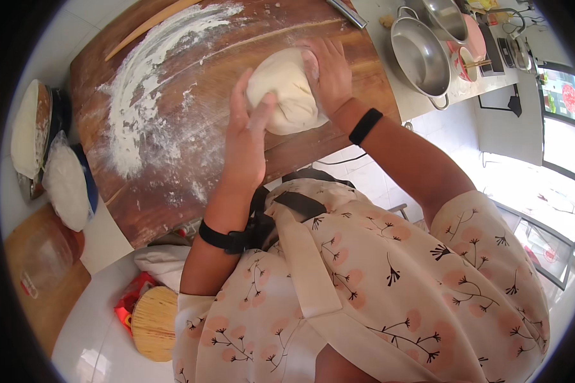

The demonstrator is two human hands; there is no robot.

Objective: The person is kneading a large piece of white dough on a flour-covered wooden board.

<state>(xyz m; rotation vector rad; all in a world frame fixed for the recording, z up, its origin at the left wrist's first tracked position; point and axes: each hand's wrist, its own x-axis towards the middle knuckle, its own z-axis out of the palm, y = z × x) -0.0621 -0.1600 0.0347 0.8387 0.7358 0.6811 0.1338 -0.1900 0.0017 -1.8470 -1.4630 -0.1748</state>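
Observation:
A large pale ball of dough (287, 103) sits near the front edge of a wooden board (211, 91), its surface folded and creased. My left hand (251, 112) cups its left side, with the thumb pressed on top near the front. Against the right and far side of the dough rests my right hand (329, 72), fingers spread and lightly floured. Both hands grip the dough between them. A broad streak of white flour (139, 110) covers the board to the left of my left hand.
A wooden rolling pin (148, 28) lies at the board's far left edge. A metal-edged tool (347, 13) lies at the far right. Beyond it stand a two-handled steel pot (419, 57) and a red-and-white cup (462, 67) with chopsticks. Bagged white containers (67, 182) stand at left.

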